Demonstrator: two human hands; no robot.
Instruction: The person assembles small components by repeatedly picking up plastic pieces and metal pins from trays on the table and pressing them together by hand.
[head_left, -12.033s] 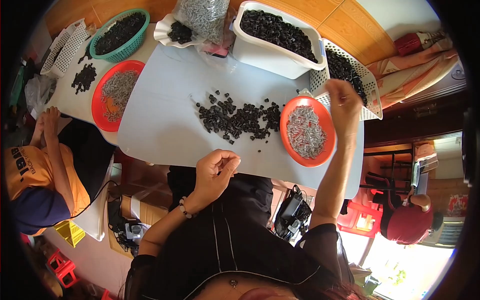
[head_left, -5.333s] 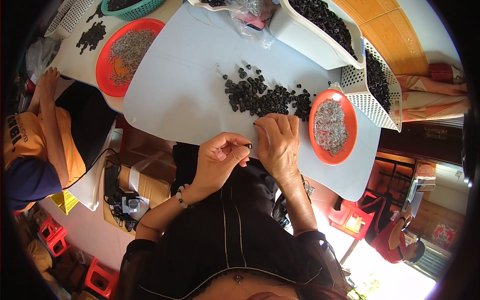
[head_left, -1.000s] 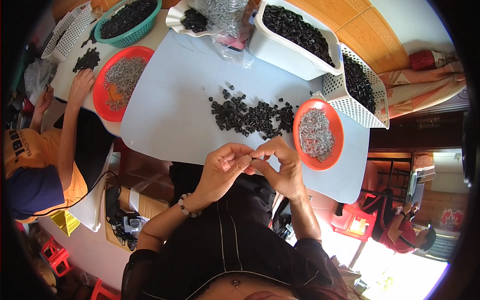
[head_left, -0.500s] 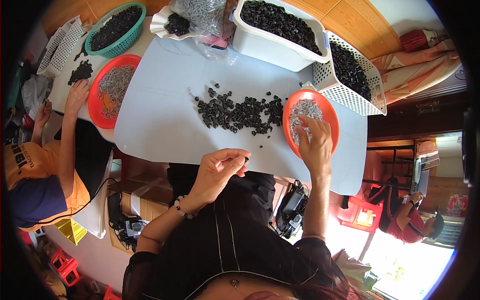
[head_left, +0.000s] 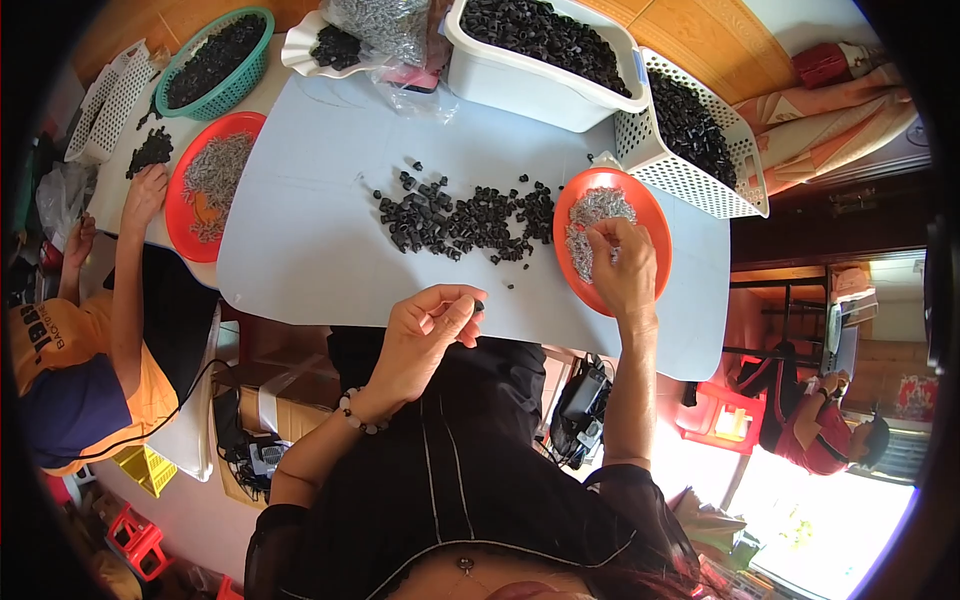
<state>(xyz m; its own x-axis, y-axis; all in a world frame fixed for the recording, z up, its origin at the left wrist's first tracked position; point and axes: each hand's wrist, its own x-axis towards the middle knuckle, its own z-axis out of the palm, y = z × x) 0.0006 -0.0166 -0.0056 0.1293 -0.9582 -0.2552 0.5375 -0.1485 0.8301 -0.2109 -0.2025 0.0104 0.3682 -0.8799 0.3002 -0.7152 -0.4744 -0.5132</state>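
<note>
- Fingertips (head_left: 470,303) of left hand (head_left: 425,335): pinched on one small black piece (head_left: 479,305), held over the near edge of the pale table (head_left: 300,240).
- Right hand (head_left: 625,270): fingers curled into grey pins (head_left: 590,215) on orange plate (head_left: 640,235); whether one is gripped cannot be told.
- Step, as judged: fetching a pin; next calls for bringing it to the held piece.
- Black pieces pile (head_left: 460,218): mid-table.

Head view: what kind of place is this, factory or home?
Most likely a home used for hand assembly piecework, not a factory. A pale table holds a loose heap of small black parts, orange plates of tiny metal pieces, and household baskets; a co-worker sits alongside.
</note>
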